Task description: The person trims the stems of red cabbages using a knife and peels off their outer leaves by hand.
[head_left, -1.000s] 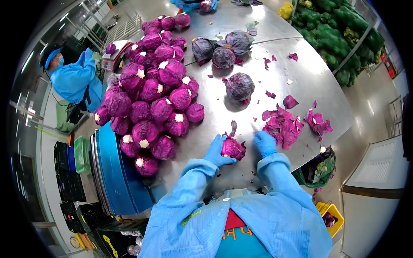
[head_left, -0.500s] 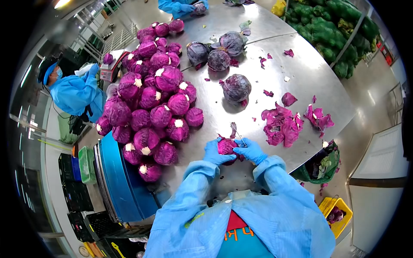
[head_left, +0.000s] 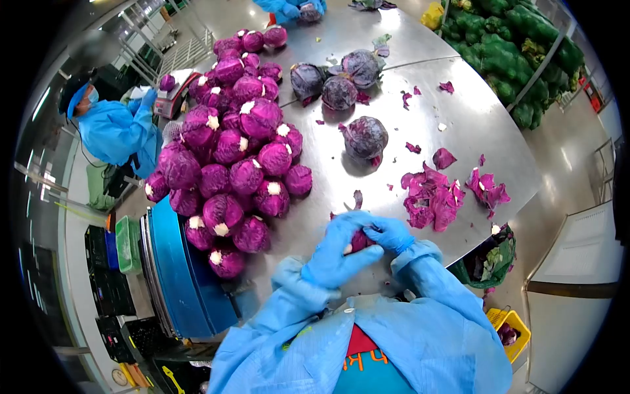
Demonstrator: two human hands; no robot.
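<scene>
A small red cabbage (head_left: 359,242) sits between my gloved hands above the near part of the steel table. Around its left and top side is my left hand (head_left: 338,255), fingers wrapped on it and hiding much of it. My right hand (head_left: 392,234) is closed at the cabbage's upper right; what its fingers hold is hidden. Just beyond lies a dark leaf scrap (head_left: 357,199). Farther off stands an untrimmed dark red cabbage (head_left: 365,139). To the left is a big pile of trimmed bright purple cabbages (head_left: 231,146) with white cut stems.
Torn purple leaves (head_left: 433,197) lie on the steel table (head_left: 315,226) at right. A green bag of leaves (head_left: 485,257) and a yellow crate (head_left: 510,333) stand beyond its right edge. One co-worker (head_left: 118,131) is at a scale on the left; another's hands (head_left: 292,10) are across the table.
My left hand has turned over the cabbage and now covers more of it. The thin metal tool seen at my right fingers is hidden now. The view has shifted slightly.
</scene>
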